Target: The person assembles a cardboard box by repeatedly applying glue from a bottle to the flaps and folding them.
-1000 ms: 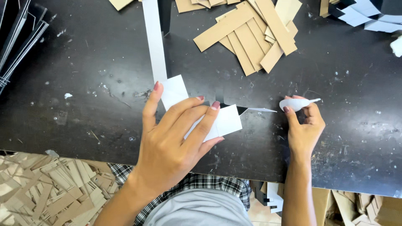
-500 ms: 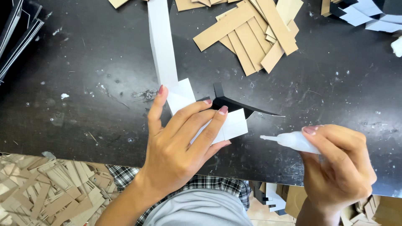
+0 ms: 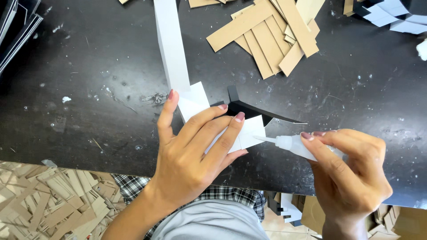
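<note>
Low in the frame, the right hand (image 3: 351,171) pinched a small glue bottle (image 3: 298,146), its nozzle now touching the folded white card (image 3: 195,104), closer than half a second before. The left hand (image 3: 195,151) stayed spread flat on that card at centre. Brown cardboard strips (image 3: 271,31) lay beyond on the black table (image 3: 89,75).

scuffed black table (image 3: 80,89) bears a white paper strip (image 3: 171,49) and brown cardboard strips (image 3: 271,33).
</note>
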